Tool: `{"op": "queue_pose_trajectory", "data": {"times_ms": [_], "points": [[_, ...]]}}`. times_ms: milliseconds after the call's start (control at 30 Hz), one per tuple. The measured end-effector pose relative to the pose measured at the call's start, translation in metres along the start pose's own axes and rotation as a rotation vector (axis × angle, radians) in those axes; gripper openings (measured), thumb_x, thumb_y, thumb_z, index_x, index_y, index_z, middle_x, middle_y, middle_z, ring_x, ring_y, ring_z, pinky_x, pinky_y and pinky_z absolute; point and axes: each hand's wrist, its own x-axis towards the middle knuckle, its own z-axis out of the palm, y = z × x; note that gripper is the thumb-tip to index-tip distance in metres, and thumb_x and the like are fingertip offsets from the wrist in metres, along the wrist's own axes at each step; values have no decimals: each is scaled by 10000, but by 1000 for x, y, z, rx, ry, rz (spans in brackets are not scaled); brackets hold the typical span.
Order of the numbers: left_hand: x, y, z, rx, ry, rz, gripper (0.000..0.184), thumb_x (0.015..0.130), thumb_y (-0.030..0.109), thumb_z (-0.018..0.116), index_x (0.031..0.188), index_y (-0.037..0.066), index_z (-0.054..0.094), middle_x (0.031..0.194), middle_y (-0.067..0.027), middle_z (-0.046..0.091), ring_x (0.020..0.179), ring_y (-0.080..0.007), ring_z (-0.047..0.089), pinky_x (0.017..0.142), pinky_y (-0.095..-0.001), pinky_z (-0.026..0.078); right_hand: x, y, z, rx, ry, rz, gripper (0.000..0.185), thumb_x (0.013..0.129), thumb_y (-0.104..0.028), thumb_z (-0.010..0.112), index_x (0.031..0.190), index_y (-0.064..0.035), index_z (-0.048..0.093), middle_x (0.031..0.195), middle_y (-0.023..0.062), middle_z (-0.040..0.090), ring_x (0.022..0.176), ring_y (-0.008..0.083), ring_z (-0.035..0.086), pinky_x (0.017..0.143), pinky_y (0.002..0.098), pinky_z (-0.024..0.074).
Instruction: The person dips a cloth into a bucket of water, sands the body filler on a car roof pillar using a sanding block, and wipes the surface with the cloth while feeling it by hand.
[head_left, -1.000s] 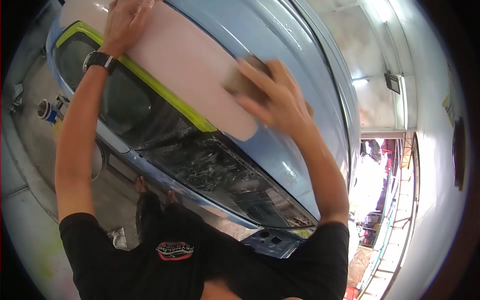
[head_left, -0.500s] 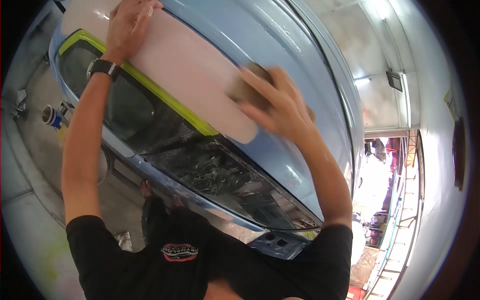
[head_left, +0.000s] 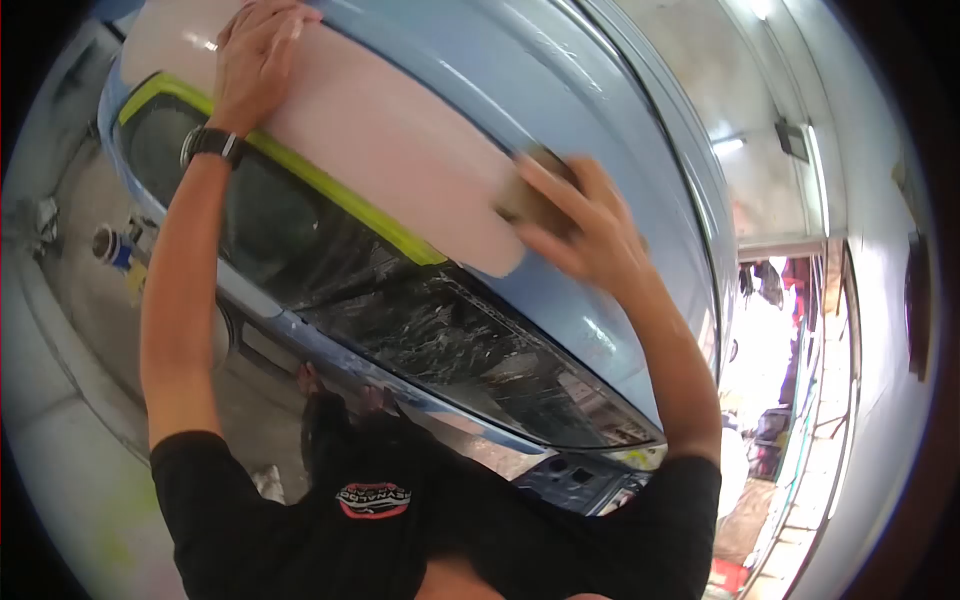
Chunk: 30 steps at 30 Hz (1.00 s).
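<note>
A blue car body (head_left: 560, 80) fills the upper middle of the view, with a pale pink primed patch (head_left: 370, 120) on it. My right hand (head_left: 600, 225) grips a brownish sanding block (head_left: 545, 200), blurred by motion, against the right end of the patch where it meets the blue paint. My left hand (head_left: 255, 65), with a watch on the wrist, lies on the patch's upper left part, holding nothing. Yellow-green masking tape (head_left: 340, 205) runs along the patch's lower edge, above the dark, wet-streaked window glass (head_left: 430, 330).
On the floor at left stands a paint can (head_left: 108, 243) with a blue label. A blue panel (head_left: 570, 485) with cut-outs is below the car's right end. A bright doorway (head_left: 765, 370) opens at right, beside a pale wall (head_left: 880, 400).
My right hand has moved right and slightly down with the sanding block, toward the patch's right edge. My left hand stays at the same place on the patch. The view has shifted slightly.
</note>
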Motion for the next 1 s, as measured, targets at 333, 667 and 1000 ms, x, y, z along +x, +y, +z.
{"op": "queue_pose_trajectory", "data": {"times_ms": [333,667,1000], "points": [[25,21,-14,-450,-158,-314,408,1093,207,413,1381,40,650,1502,-132,591,1415,-299,506,1227,-414,312,153,-88,103,-243,333,311,625,876,-470,726,1307,-22,659,1234,242,603,1162,390,572,957,502,475],[5,333,36,-254,-796,697,779,973,408,650,1579,-9,395,1670,-203,350,1556,-380,308,1288,-564,185,-92,-191,104,115,210,357,694,859,-395,778,1447,-89,573,1151,240,555,1101,415,570,891,515,492],[-73,398,63,-268,-611,607,935,929,529,659,1583,-61,345,1676,-248,304,1570,-409,267,1275,-559,201,-262,-195,75,392,53,628,623,888,-415,781,1411,-111,633,1080,228,549,968,411,600,859,496,516]]}}
